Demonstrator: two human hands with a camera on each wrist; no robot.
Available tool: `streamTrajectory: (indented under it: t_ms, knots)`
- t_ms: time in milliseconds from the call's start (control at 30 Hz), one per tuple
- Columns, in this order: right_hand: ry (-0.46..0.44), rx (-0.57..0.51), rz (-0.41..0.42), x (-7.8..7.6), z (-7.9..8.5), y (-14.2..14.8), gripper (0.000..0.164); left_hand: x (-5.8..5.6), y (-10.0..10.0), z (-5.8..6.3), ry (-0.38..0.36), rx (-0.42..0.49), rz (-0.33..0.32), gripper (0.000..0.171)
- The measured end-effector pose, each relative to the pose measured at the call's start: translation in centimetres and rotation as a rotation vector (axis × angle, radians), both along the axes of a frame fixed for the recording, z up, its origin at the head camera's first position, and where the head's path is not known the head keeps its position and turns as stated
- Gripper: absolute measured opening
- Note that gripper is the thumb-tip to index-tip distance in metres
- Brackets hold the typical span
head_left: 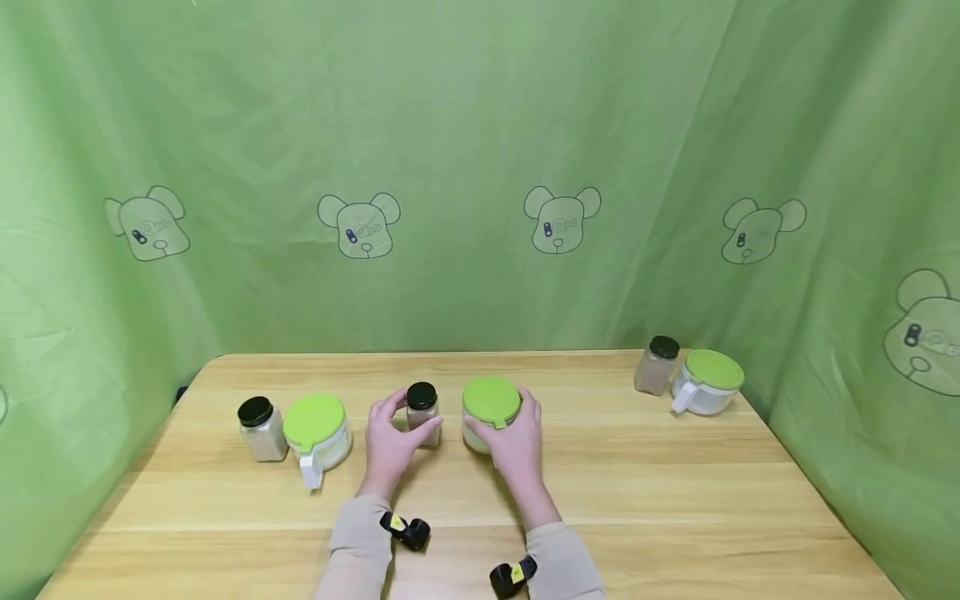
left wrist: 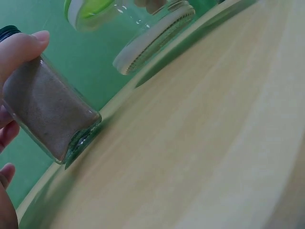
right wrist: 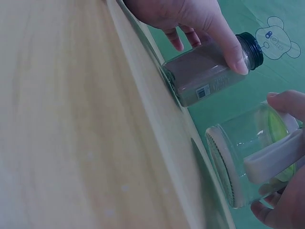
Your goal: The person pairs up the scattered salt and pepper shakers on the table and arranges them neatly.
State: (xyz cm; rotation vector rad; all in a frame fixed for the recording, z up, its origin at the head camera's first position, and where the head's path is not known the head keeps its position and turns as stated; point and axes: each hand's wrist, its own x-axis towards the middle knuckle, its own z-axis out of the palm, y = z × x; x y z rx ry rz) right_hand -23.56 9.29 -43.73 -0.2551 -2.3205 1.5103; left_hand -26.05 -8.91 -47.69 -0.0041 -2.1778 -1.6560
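Left hand (head_left: pixel 388 443): grasping a black-lidded jar (right wrist: pixel 200 72) of grey-brown powder, left thumb (right wrist: pixel 232 55) across the glass just under the lid, fingers on the opposite side; one lower fingertip stands apart from the glass. Jar roughly upright, base at or just above the table (head_left: pixel 675 500); contact cannot be told.

Right hand (head_left: pixel 521 442): grasping a green-lidded pot (right wrist: pixel 236 148) round its clear wall, thumb one side, fingers the other, the white handle (right wrist: pixel 271 160) between them, pointing towards the wrist. A strip of curtain (head_left: pixel 465 100) shows under the pot's base, so it looks slightly raised. Pot and jar apart, side by side between the hands.

Beyond the left hand, on its outer side: a second pot (head_left: pixel 320 437) with a second jar (head_left: pixel 264 435) just beside it. Well out past the right hand: a third jar (head_left: pixel 656 373) beside a third pot (head_left: pixel 708 387).

Handling notes (judgement): smooth glass, so a pinch on opposite flat faces suits the jar, base level so that no corner strikes first. Pot probably steadier with thumb and fingers spread evenly below the rim, no weight on the lid. Leave room for fingertips between the two.
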Motion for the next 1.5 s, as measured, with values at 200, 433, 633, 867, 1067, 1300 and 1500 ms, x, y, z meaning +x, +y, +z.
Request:
streamTrajectory:
  t_ms: [200, 433, 633, 867, 1067, 1300, 1500]
  knots:
    - [-0.008, 0.003, -0.001, -0.1, -0.1, -0.2, 0.097, 0.0, 0.1, 0.0, -0.014, -0.006, -0.017, 0.070]
    - [-0.010, 0.019, 0.000, -0.1, -0.3, -0.5, 0.095, 0.1, 0.2, 0.2, -0.018, -0.004, -0.026, 0.071]
    - [-0.007, 0.012, 0.006, -0.2, -0.4, -0.9, 0.097, 0.0, 0.2, 0.2, -0.018, -0.011, -0.027, 0.072]
    - [-0.007, 0.043, 0.009, -0.1, -0.5, -1.5, 0.100, -0.1, 0.2, 0.1, -0.019, -0.021, -0.025, 0.071]
    - [-0.027, 0.077, -0.001, 0.1, -0.6, -2.0, 0.102, 0.0, 0.2, 0.1, -0.030, -0.015, -0.026, 0.071]
    - [-0.015, 0.110, -0.023, 0.1, -0.7, -2.4, 0.104, 0.1, 0.2, 0.1, -0.025, -0.023, -0.020, 0.071]
    - [-0.008, 0.107, -0.019, 0.3, -0.8, -2.5, 0.102, 0.2, 0.2, 0.3, -0.015, -0.030, -0.023, 0.070]
